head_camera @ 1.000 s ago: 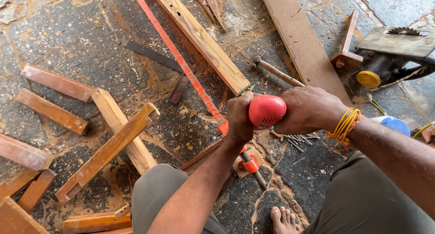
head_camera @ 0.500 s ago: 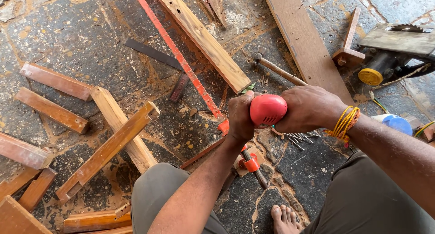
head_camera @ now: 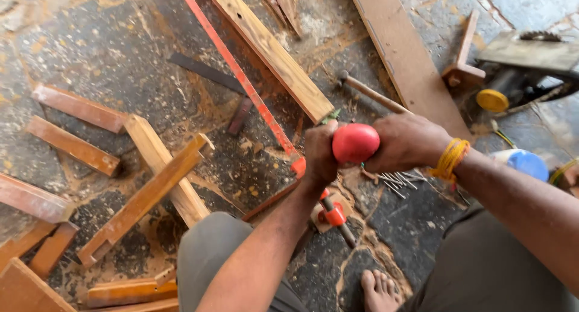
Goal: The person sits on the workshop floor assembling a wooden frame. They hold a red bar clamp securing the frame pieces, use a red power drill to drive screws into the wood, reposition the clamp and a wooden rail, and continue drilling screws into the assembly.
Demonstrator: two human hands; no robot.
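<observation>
Bare forearms, yellow thread bangles [head_camera: 449,160] on the right wrist, grey-olive trousers [head_camera: 482,270], one bare foot [head_camera: 379,291].

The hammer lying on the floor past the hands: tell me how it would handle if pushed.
The hammer looks stiff, its handle a straight wooden rod. That round handle might roll a little, though the head would probably stop it. Sawdust on the floor may let it slide.

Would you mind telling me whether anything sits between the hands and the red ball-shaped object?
Nothing visible does. Both the left hand and the right hand already touch the red ball-shaped object, gripping it from either side.
</observation>
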